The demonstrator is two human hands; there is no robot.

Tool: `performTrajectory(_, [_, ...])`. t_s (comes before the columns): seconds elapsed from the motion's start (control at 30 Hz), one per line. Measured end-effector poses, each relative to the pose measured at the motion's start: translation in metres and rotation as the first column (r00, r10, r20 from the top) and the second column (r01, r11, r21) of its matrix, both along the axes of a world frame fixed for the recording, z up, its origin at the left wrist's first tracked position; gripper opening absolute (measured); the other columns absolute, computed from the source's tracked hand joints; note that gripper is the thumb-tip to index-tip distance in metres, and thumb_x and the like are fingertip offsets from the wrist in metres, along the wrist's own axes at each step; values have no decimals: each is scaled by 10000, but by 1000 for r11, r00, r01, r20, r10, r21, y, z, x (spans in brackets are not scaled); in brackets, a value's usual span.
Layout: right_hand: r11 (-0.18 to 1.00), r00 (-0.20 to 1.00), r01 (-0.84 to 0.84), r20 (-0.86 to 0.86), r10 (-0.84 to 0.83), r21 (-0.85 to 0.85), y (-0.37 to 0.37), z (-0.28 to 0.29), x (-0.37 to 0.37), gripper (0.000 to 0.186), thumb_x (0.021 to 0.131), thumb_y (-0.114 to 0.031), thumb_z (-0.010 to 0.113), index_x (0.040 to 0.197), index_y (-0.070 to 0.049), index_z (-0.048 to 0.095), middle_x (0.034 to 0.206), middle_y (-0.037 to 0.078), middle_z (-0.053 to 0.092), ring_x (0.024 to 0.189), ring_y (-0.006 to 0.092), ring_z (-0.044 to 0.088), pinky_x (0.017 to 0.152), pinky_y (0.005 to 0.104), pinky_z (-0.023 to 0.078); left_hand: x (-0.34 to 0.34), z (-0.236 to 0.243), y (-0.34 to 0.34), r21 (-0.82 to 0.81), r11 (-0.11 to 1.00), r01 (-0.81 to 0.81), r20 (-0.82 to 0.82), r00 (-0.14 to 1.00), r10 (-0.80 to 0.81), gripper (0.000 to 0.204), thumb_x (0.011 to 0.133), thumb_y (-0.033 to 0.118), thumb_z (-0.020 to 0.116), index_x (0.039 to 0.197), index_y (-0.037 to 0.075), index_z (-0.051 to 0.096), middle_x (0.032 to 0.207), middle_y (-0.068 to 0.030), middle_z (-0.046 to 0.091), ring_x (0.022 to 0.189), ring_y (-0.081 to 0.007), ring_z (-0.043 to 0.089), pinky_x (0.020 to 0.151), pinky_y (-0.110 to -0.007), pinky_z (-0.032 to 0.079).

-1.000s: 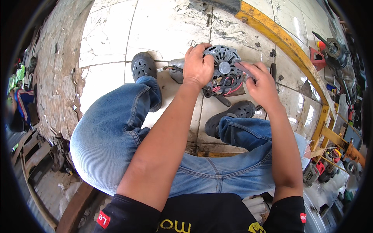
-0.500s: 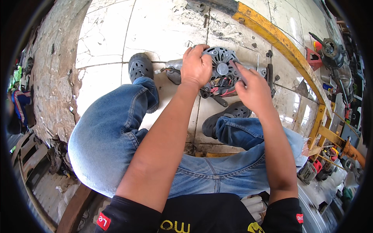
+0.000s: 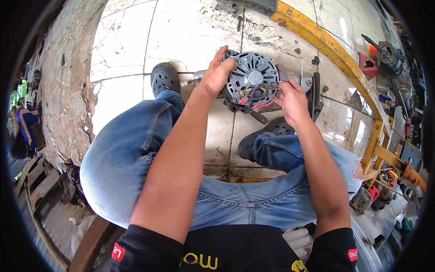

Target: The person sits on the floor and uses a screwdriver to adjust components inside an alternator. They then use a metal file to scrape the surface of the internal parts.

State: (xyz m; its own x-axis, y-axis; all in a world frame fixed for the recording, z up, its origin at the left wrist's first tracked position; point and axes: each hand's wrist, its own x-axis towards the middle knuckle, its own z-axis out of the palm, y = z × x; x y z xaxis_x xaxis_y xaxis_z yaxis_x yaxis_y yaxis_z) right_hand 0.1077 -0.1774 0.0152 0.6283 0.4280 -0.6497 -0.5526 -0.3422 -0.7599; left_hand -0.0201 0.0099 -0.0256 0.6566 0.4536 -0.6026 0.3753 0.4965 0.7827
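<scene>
Alternator (image 3: 254, 77): likely heavy, rigid; hold by rim (image 3: 272, 61), clear of pink wires (image 3: 266, 104). Left hand (image 3: 216, 75) parted at rim, grip unclear; right hand (image 3: 292, 102) closed on dark strip (image 3: 282, 72).

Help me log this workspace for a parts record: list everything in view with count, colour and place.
Round finned housing: one, grey, upper middle
Wires: several, pinkish red, lower part of housing
Flat strip: one, dark brown, housing's right edge
Rod: at least one, black, right of housing
Floor tiles: many, stained white, beneath
Frame: one, yellow, upper right
Clutter: too jumbled to count, mixed colours, right edge
Background person: one, blue clothing, far left
Clogs: two, dark grey, left of and below housing
Jeans: one pair, blue, lower middle
Left hand: one, bare, housing's left edge
Right hand: one, bare, holding the strip
</scene>
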Motion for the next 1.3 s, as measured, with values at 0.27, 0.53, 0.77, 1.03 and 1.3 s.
performTrajectory(0.27, [994, 986, -81, 141, 92, -77, -3, -4, 16, 373, 988, -179, 573, 1337, -79, 655, 1050, 11, 655, 902, 126, 597, 810, 339, 505, 12, -5, -9, 85, 992, -96, -47, 994, 100, 868, 884, 538, 705, 1527, 50, 387, 1423, -253, 529, 1277, -328, 550, 1066, -411, 451])
performTrajectory(0.53, [780, 303, -403, 735, 607, -478, 5, 41, 9, 374, 935, -164, 608, 1288, -76, 694, 1013, 126, 633, 868, 249, 642, 758, 344, 514, 13, -18, -4, 208, 972, -105, -69, 990, 121, 834, 889, 558, 733, 1490, 62, 434, 1299, -202, 616, 1123, -244, 639, 954, -363, 534])
performTrajectory(0.77, [524, -70, -191, 544, 836, -830, 19, 44, -17, 441, 889, -216, 610, 1315, -154, 705, 1451, 143, 517, 1178, 322, 570, 930, 503, 467, 12, -7, -8, 156, 979, -131, -73, 987, 144, 823, 883, 529, 748, 1486, 53, 456, 1289, -197, 633, 1110, -241, 648, 959, -355, 529])
performTrajectory(1.03, [401, 36, -282, 408, 912, -872, 19, 47, -18, 515, 904, -309, 571, 1394, -175, 655, 1648, 144, 335, 1404, 347, 454, 1061, 545, 400, 13, -4, -14, 348, 925, -155, -134, 968, 213, 774, 854, 515, 765, 1401, 8, 558, 1309, -256, 641, 1192, -314, 634, 1031, -382, 492])
performTrajectory(1.3, [454, -70, -142, 466, 882, -880, 16, 29, -25, 527, 956, -391, 538, 1423, -164, 625, 1673, 137, 290, 1435, 371, 422, 1055, 570, 398, 12, -6, -8, 213, 968, -133, -95, 983, 156, 753, 871, 485, 774, 1432, 34, 554, 1316, -185, 636, 1144, -231, 634, 995, -340, 503])
